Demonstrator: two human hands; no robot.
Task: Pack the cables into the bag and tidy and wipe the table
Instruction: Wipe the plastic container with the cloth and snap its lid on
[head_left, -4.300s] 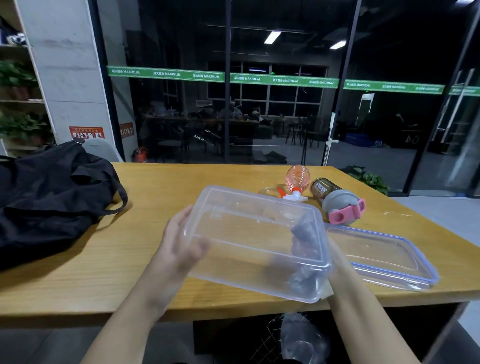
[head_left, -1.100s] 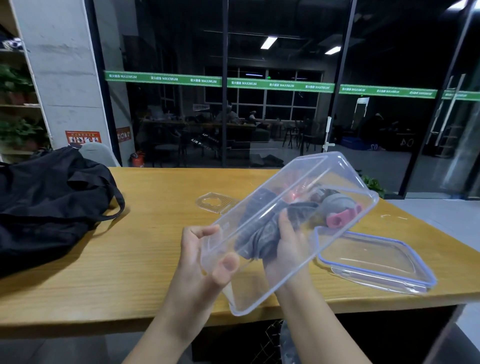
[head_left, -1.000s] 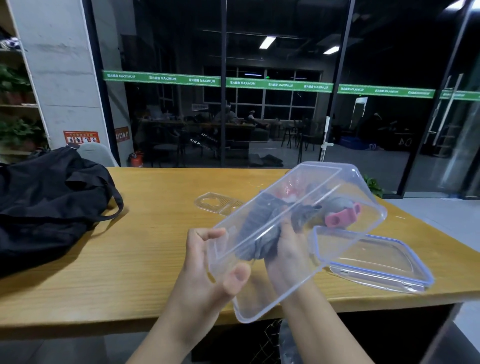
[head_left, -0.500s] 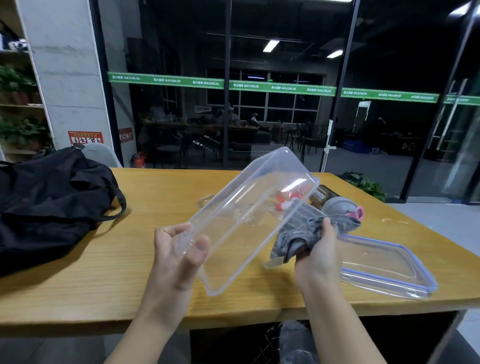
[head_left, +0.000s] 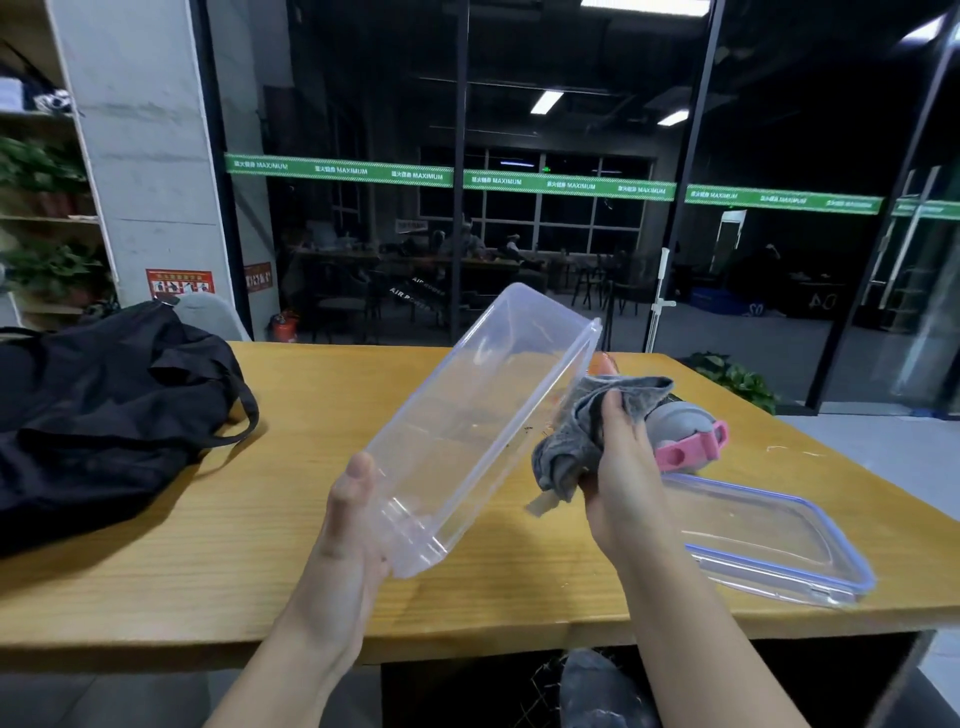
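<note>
- My left hand (head_left: 347, 525) grips the near end of the clear plastic box (head_left: 478, 431), thumb up along its side wall, holding it tilted above the wooden table (head_left: 208, 561) with the open mouth turned toward my right.
- My right hand (head_left: 618, 467) has its fingers curled round a bunched grey cloth (head_left: 587, 431), just beside the box's open rim and outside it.
- The box's lid (head_left: 769, 540) lies flat on the table to the right of the box, near the front edge. Just behind the lid lies a bottle with a grey cap and pink loop (head_left: 685, 436).
- The black bag (head_left: 104, 410) sits on the table well to the left of the box. I see no cables on the table; whether they are inside the bag I cannot tell.
- I judge the step in hand to be wiping the box. To do it well I would keep the left grip firm at the near end so the box does not twist, push the cloth flat along each inner wall and into the corners, and turn the cloth to a clean fold.
- Small dark specks show on the table near the rim; they will want a wipe too.
</note>
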